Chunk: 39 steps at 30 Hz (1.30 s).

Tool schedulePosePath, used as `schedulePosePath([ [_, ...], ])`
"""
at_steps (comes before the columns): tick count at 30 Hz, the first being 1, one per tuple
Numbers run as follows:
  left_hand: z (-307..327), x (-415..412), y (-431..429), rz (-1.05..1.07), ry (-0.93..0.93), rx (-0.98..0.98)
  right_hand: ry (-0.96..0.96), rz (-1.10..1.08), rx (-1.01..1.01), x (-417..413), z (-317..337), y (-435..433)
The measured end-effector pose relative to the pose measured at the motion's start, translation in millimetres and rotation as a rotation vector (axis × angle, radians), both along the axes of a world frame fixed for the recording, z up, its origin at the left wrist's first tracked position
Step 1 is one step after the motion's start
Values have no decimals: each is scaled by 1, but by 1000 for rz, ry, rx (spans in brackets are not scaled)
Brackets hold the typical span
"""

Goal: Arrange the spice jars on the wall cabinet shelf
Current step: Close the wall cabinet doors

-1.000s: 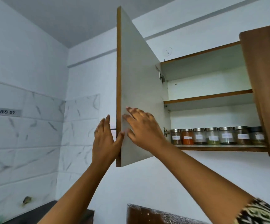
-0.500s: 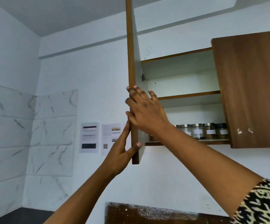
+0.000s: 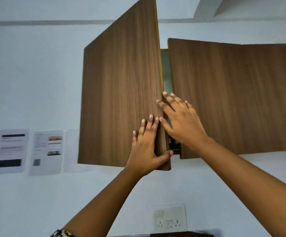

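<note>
The wall cabinet's left door (image 3: 120, 100) is brown wood grain and stands partly ajar, nearly covering the opening. My left hand (image 3: 147, 147) lies flat on its outer face near the free edge, thumb hooked under the bottom corner. My right hand (image 3: 181, 124) rests with spread fingers across that edge and the narrow gap. The right door (image 3: 238, 98) is nearly shut. The spice jars are hidden behind the doors; only a dark sliver of the lower shelf (image 3: 174, 145) shows in the gap.
Two printed sheets (image 3: 27, 151) are taped to the white wall left of the cabinet. A white socket plate (image 3: 170, 218) sits on the wall below. A dark edge (image 3: 181, 234) shows at the bottom of the frame.
The left door has swung from wide open to almost shut, with both hands on it. The shelf and jars that showed before are now covered. My view has turned right.
</note>
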<state>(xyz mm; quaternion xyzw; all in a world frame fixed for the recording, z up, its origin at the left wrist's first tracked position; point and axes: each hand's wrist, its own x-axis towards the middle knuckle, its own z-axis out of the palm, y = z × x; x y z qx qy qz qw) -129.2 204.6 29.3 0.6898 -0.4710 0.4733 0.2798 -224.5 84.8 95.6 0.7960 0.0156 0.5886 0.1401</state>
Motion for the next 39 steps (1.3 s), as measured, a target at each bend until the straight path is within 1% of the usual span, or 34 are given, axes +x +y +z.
schedulePosePath([
  [3, 1, 32, -52, 98, -11, 17, 84, -38, 51, 30, 1, -53],
  [7, -1, 69, -97, 219, -37, 23, 169, -53, 78, 71, 4, -104],
  [13, -1, 112, -143, 356, -43, 42, 212, -32, 107, 130, 3, -153],
  [16, -1, 124, -155, 388, -39, 39, 216, 5, 145, 153, 0, -166],
  [20, -1, 142, -169, 431, -36, 25, 165, 43, 144, 177, -5, -179],
  [24, -1, 158, -178, 476, -43, 29, 187, 122, 206, 199, -7, -189],
  [29, 0, 174, -187, 493, -29, 47, 207, 94, 207, 219, -10, -197],
  [35, 0, 187, -193, 528, -58, 63, 138, 45, 167, 229, -14, -200],
  [39, 2, 185, -192, 538, -36, 84, 120, 23, 153, 232, -14, -200],
])
